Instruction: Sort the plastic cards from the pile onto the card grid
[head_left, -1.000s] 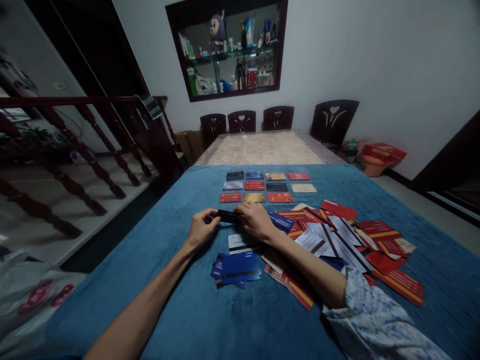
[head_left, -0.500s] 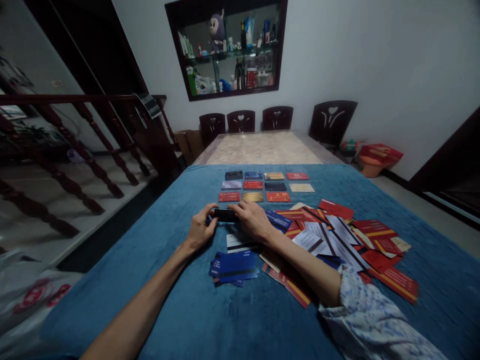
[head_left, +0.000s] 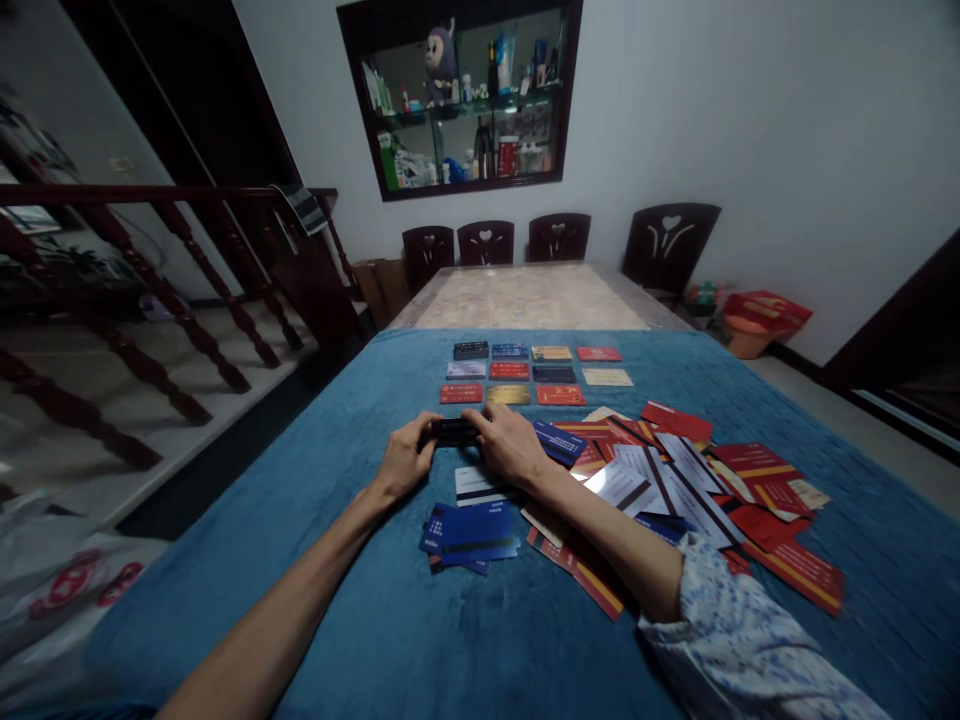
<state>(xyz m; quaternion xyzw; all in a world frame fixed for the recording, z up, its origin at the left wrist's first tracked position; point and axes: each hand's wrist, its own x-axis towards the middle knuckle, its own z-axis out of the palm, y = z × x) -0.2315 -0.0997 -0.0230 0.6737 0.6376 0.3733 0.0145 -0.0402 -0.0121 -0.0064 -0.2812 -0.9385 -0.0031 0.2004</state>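
Between my two hands is a black card [head_left: 454, 431], or a small stack of them, low over the cloth. My left hand [head_left: 407, 455] grips its left end between thumb and fingers. On the right end, the fingers of my right hand [head_left: 510, 440] are closed, partly covering it. Just beyond lie rows of neat card stacks, among them a gold stack [head_left: 508, 395] and a red stack [head_left: 461, 394]. A white card with a dark stripe [head_left: 480, 487] lies below my hands, and nearer still is a small pile of blue cards [head_left: 478, 535].
A loose heap of red, white and blue cards [head_left: 765, 475] spreads to the right, partly beneath my right forearm. Blue cloth [head_left: 300, 500] covers the near part of the table. Chairs [head_left: 559, 238] stand at the far end; a wooden railing [head_left: 187, 300] runs along the left.
The black card has tilted, so more of its face shows. Both hands keep their hold on its ends. The whole view has shifted slightly.
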